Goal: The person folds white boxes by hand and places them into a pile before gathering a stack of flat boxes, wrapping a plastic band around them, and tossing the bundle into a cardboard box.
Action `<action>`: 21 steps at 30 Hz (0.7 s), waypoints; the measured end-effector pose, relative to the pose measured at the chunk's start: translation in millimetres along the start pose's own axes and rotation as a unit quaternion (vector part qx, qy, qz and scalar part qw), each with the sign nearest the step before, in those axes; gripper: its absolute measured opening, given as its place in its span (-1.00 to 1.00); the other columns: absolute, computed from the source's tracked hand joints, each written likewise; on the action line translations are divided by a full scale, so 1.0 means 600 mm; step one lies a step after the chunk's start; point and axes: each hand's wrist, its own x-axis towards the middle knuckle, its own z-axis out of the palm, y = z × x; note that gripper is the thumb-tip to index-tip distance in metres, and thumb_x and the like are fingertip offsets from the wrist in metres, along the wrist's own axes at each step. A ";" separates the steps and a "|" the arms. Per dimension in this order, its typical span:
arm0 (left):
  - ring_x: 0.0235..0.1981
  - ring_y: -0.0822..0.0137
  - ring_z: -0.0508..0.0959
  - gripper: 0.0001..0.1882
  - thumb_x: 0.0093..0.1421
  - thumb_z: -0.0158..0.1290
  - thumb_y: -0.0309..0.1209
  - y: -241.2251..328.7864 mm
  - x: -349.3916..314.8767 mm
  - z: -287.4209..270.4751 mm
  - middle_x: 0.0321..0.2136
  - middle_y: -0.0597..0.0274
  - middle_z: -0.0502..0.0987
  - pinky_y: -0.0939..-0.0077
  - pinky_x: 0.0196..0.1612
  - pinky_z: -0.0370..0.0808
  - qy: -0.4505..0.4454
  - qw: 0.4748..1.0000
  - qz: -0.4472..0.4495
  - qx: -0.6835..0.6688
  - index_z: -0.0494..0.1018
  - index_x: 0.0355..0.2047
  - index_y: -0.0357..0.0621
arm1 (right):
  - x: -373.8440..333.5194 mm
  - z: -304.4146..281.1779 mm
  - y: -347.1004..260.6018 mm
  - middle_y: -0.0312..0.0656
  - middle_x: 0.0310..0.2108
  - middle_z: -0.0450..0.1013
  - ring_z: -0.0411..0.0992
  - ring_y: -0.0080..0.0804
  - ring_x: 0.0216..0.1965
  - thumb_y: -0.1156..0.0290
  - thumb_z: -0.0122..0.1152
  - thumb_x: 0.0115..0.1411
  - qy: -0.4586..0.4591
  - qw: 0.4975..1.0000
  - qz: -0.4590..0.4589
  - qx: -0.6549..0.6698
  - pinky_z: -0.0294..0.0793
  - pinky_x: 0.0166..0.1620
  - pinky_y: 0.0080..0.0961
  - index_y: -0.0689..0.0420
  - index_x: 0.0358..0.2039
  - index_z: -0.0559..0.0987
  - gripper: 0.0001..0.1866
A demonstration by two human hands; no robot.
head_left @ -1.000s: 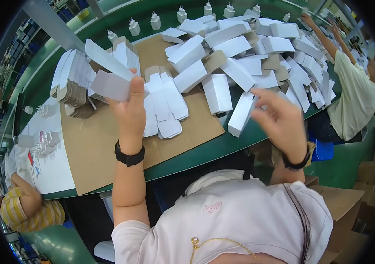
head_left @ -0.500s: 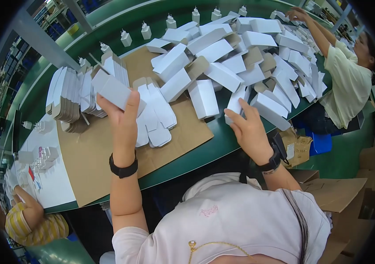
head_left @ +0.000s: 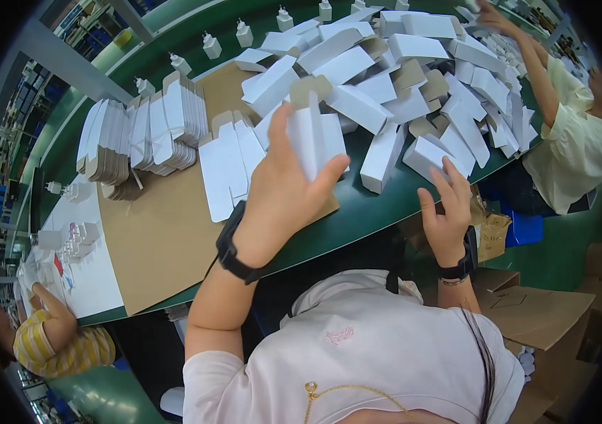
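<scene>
Right fingers (head_left: 445, 192): spread, near a white rectangular cardboard carton (head_left: 424, 155); contact unclear.
Left fingers (head_left: 279, 131): thumb and forefinger parted around a white cardboard carton with raised flap (head_left: 328, 140); cannot tell whether they pinch it.
Brown cardboard sheet (head_left: 152, 240): flat on the green worktop (head_left: 354, 212).
Flat white cardboard blanks (head_left: 219, 169): on that sheet, left of the left hand.
Heaped white cartons (head_left: 421, 49): beyond both hands.
Small white bottles (head_left: 244, 33): farthest, in a row.

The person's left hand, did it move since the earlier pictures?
Yes. The left hand has moved right over the brown cardboard sheet, toward its right end.
</scene>
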 end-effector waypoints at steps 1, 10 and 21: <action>-0.32 -0.22 0.49 -0.09 0.01 0.12 -0.10 0.005 0.008 0.013 -0.29 -0.32 0.43 0.14 -0.25 0.45 0.001 1.000 -0.002 0.001 -0.19 0.17 -0.20 | 0.000 0.000 0.003 0.03 -0.04 0.36 0.36 -0.13 -0.11 0.50 0.25 0.00 -0.001 1.000 0.000 0.002 0.35 -0.10 -0.41 0.20 -0.16 0.52 -0.67; -0.30 -0.18 0.40 -0.20 -0.07 0.15 0.05 0.008 0.039 0.094 -0.19 -0.24 0.22 0.13 -0.35 0.43 0.192 0.957 0.143 0.165 0.10 0.10 0.02 | 0.012 0.012 0.007 0.03 -0.05 0.38 0.37 -0.11 -0.09 0.59 0.19 0.02 0.025 0.998 -0.006 0.057 0.34 -0.07 -0.39 0.22 -0.16 0.51 -0.69; -0.33 -0.11 0.43 -0.35 -0.06 0.19 -0.17 -0.158 -0.037 -0.112 -0.35 -0.19 0.42 0.18 -0.28 0.39 0.186 0.913 -0.066 0.358 0.23 -0.13 -0.44 | 0.076 0.087 -0.115 0.02 -0.18 0.45 0.43 -0.14 -0.25 0.64 0.18 -0.03 -0.072 0.957 -0.132 0.246 0.40 -0.17 -0.44 0.25 -0.27 0.52 -0.75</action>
